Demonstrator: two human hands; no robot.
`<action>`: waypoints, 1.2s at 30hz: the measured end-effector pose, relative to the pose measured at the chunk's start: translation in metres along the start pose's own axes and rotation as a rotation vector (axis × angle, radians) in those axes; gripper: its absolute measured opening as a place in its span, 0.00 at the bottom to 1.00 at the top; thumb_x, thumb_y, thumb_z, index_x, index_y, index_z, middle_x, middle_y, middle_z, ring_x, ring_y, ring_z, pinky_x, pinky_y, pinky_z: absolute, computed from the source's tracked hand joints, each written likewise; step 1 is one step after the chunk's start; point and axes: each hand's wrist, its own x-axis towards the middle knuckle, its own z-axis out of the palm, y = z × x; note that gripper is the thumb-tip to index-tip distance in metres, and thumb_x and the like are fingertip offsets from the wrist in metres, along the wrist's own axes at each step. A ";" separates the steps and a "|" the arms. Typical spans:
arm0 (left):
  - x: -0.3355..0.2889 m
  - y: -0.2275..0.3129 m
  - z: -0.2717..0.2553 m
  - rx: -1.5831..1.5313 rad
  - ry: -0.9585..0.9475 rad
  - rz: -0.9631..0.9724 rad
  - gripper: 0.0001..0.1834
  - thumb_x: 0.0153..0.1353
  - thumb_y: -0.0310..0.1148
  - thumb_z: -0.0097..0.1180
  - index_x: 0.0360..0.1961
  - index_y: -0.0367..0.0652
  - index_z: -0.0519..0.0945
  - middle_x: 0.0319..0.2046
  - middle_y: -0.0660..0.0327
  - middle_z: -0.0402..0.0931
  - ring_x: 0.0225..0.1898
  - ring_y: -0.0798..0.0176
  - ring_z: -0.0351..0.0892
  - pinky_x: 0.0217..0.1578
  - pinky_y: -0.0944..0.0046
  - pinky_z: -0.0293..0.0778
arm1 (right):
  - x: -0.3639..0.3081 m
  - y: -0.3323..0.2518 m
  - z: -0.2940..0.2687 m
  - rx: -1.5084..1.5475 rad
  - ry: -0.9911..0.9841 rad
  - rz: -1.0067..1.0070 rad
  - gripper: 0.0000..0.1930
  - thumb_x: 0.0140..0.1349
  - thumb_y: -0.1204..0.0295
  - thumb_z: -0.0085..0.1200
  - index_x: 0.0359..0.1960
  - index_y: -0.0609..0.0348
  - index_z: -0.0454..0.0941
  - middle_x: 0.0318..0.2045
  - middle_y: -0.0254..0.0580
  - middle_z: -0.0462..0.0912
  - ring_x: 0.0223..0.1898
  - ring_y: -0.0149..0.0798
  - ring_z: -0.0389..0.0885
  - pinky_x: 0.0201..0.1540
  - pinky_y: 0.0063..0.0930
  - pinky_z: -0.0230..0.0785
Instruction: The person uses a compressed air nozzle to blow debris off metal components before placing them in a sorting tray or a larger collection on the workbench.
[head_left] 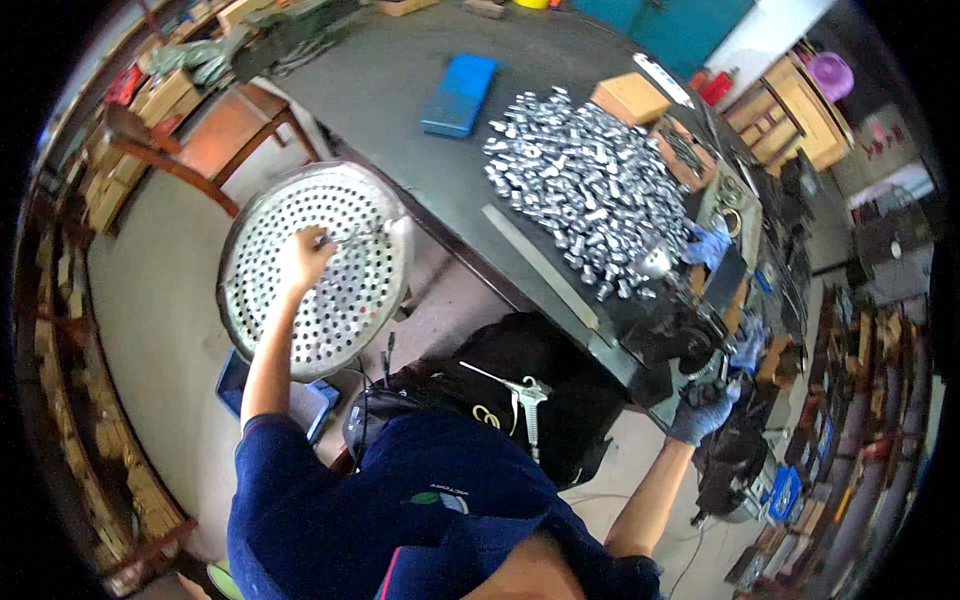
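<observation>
My bare left hand [305,258] reaches over a round metal tray [262,215] pierced with many holes. Its fingers are pinched together at the tray's middle. A small shiny thing shows at the fingertips, too blurred to name. My right hand [703,412], in a grey-blue glove, is beside a dark machine [672,345] at the bench's near right corner. Its fingers are curled around something dark that I cannot make out. A large heap of small silvery metal fittings [590,190] lies on the dark bench [400,110] ahead of me.
A blue box [460,95] and a flat metal bar [540,265] lie on the bench. Cardboard boxes [630,98] stand behind the heap. An air blow gun [530,395] lies on black cloth near my body. Beyond the tray is a wooden chair [215,135]; a blue bin [310,405] sits below.
</observation>
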 end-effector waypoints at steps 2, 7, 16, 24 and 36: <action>-0.007 -0.023 -0.006 0.070 -0.049 -0.066 0.16 0.43 0.34 0.60 0.36 0.42 0.80 0.25 0.49 0.78 0.28 0.50 0.79 0.32 0.57 0.73 | 0.001 0.004 0.005 0.025 -0.049 -0.021 0.16 0.60 0.57 0.48 0.20 0.53 0.67 0.11 0.27 0.63 0.08 0.26 0.56 0.09 0.20 0.49; 0.003 -0.005 -0.009 0.286 0.031 0.309 0.12 0.45 0.29 0.60 0.34 0.39 0.78 0.35 0.49 0.76 0.35 0.48 0.77 0.37 0.55 0.73 | -0.009 -0.001 0.013 0.028 0.020 0.007 0.17 0.60 0.56 0.49 0.22 0.56 0.69 0.11 0.27 0.61 0.10 0.25 0.56 0.10 0.18 0.48; -0.018 0.262 0.093 -0.185 -0.146 0.783 0.17 0.50 0.38 0.59 0.41 0.43 0.78 0.32 0.55 0.78 0.31 0.52 0.80 0.32 0.56 0.75 | -0.011 -0.001 0.018 0.040 -0.003 0.004 0.18 0.60 0.54 0.50 0.22 0.56 0.71 0.11 0.25 0.60 0.10 0.23 0.54 0.11 0.18 0.48; 0.001 0.295 0.161 0.052 -0.289 0.940 0.15 0.50 0.41 0.58 0.34 0.43 0.75 0.28 0.55 0.73 0.27 0.52 0.78 0.27 0.54 0.73 | -0.010 0.001 0.017 -0.016 0.033 0.009 0.21 0.55 0.49 0.55 0.21 0.55 0.72 0.09 0.26 0.61 0.09 0.24 0.55 0.11 0.18 0.47; 0.004 0.275 0.162 -0.087 -0.207 0.954 0.11 0.55 0.33 0.52 0.38 0.41 0.77 0.24 0.53 0.75 0.25 0.50 0.77 0.26 0.55 0.72 | -0.004 0.001 0.012 -0.028 0.056 0.041 0.20 0.55 0.51 0.56 0.22 0.56 0.72 0.09 0.27 0.61 0.10 0.24 0.56 0.12 0.19 0.49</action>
